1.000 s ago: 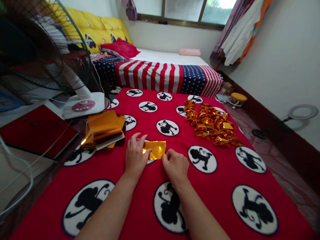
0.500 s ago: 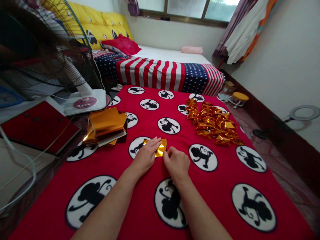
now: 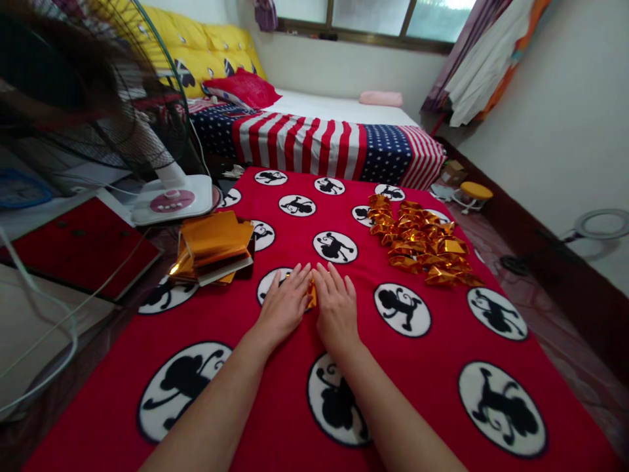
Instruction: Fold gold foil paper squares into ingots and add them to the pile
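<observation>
Gold foil point(image 3: 312, 297) lies mostly covered, long axis unclear.

Glossy, foil-like gold paper point(image 3: 312, 298) on matt red cloth point(image 3: 371, 265); same shine on folded pieces point(image 3: 417, 237) at cloth's right, satiny sheets point(image 3: 216, 238) at its left.

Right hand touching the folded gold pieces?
No, the right hand rests beside the left hand, with bare cloth between it and the folded gold pieces.

A red monkey-print cloth point(image 3: 417, 373) bears stacked gold sheets point(image 3: 216, 239), clustered folded gold pieces point(image 3: 417, 239) and a mostly covered gold piece point(image 3: 312, 297).
</observation>
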Motion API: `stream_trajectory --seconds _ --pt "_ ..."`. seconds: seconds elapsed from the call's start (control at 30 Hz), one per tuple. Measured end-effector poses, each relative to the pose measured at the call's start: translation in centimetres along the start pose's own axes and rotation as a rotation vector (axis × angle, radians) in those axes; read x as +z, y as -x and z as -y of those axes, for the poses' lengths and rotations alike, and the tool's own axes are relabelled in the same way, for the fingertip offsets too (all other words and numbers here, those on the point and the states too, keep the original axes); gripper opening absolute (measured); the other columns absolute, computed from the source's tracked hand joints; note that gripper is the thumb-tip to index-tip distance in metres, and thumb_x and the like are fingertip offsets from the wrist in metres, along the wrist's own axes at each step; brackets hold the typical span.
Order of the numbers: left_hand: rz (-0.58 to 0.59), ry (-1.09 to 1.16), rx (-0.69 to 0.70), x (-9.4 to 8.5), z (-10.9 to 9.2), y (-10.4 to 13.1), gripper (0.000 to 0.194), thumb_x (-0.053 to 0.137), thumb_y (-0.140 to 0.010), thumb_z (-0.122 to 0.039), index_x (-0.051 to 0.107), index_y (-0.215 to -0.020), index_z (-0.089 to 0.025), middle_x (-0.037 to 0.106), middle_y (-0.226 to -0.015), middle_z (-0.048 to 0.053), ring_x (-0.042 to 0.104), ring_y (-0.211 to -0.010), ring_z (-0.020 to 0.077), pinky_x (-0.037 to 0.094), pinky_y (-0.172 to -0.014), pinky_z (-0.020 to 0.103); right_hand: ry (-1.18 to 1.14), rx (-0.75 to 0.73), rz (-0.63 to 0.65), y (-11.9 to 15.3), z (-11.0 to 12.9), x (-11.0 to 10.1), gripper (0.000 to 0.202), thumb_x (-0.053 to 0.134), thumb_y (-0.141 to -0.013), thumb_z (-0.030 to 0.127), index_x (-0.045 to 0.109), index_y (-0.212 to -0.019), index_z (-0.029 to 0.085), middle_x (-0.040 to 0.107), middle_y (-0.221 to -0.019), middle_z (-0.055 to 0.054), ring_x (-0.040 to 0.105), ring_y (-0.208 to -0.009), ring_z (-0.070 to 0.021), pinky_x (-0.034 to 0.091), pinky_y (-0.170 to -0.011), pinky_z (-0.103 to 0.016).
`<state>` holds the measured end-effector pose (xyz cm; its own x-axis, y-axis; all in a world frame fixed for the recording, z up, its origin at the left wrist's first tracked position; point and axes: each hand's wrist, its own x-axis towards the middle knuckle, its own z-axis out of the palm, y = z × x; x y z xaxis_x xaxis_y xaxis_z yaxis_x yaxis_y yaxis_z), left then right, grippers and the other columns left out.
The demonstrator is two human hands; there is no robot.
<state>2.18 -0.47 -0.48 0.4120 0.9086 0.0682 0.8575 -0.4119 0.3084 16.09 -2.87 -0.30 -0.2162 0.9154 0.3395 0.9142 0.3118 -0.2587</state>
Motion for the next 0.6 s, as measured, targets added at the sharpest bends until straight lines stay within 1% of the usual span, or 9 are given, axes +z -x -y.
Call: stream_trajectory --seconds 0.07,0.13,0.23,0.33,0.4,0.5,0.6 --pt "-0.037 0.017 0.000 0.1 0.1 0.1 0.054 0.039 -0.093 -0.016 0.038 -0.147 -0.021 0.034 -0.156 0.005 0.026 -0.146 0.0217 0.016 -0.119 0.055 -0.037 -0.049 0.068 -0.2 0.2 0.8 0.063 0.032 -0.085 -0.003 0.036 -0.147 0.011 0.041 -0.151 -0.011 0.031 -0.142 -0.0206 0.015 -0.117 -0.047" --pt "-0.094 0.041 -0.011 0.3 0.2 0.2 0.053 0.041 -0.093 -0.018 0.039 -0.146 -0.018 0.035 -0.155 0.008 0.028 -0.146 0.0226 0.016 -0.119 0.056 -0.068 -0.032 0.114 -0.2 0.3 1.4 0.064 0.030 -0.085 -0.003 0.035 -0.147 0.007 0.039 -0.152 -0.012 0.032 -0.142 -0.0195 0.013 -0.118 -0.047" --pt "-0.166 0.090 -0.044 0.4 0.6 0.4 0.046 0.043 -0.095 -0.026 0.047 -0.140 -0.017 0.042 -0.151 0.010 0.033 -0.143 0.0245 0.016 -0.118 0.058 -0.106 0.011 0.156 0.0 0.1 1.5 0.061 0.032 -0.085 0.000 0.040 -0.145 0.009 0.037 -0.153 -0.011 0.030 -0.143 -0.0204 0.013 -0.118 -0.048" --pt "-0.197 0.130 -0.076 0.4 0.9 0.5 0.041 0.037 -0.098 -0.027 0.054 -0.134 -0.018 0.049 -0.146 0.010 0.039 -0.140 0.0237 0.018 -0.117 0.058 -0.124 0.025 0.178 0.0 0.2 1.1 0.058 0.034 -0.087 0.004 0.043 -0.144 0.013 0.035 -0.154 -0.008 0.028 -0.144 -0.0206 0.013 -0.118 -0.049" --pt "-0.196 0.119 -0.084 0.4 0.9 0.6 0.041 0.036 -0.097 -0.024 0.054 -0.134 -0.018 0.050 -0.146 0.010 0.040 -0.139 0.0231 0.019 -0.117 0.058 -0.108 0.020 0.177 0.0 0.4 0.8 0.055 0.036 -0.090 0.010 0.042 -0.145 0.015 0.033 -0.155 -0.008 0.027 -0.145 -0.0207 0.011 -0.119 -0.050" --pt "-0.165 0.040 -0.087 0.5 0.7 0.7 0.045 0.039 -0.095 -0.020 0.049 -0.139 -0.018 0.045 -0.149 0.009 0.037 -0.141 0.0240 0.021 -0.117 0.059 -0.051 0.010 0.179 0.1 0.7 0.8 0.052 0.039 -0.095 0.024 0.040 -0.146 0.015 0.029 -0.157 -0.008 0.023 -0.146 -0.0219 0.009 -0.118 -0.052" --pt "-0.127 -0.033 -0.106 0.4 0.4 1.0 0.049 0.038 -0.095 -0.021 0.045 -0.143 -0.018 0.039 -0.153 0.009 0.034 -0.143 0.0245 0.024 -0.116 0.058 0.014 0.059 0.168 0.3 0.6 0.8 0.058 0.041 -0.096 0.038 0.036 -0.148 0.012 0.024 -0.158 -0.011 0.020 -0.147 -0.0242 0.012 -0.118 -0.052"
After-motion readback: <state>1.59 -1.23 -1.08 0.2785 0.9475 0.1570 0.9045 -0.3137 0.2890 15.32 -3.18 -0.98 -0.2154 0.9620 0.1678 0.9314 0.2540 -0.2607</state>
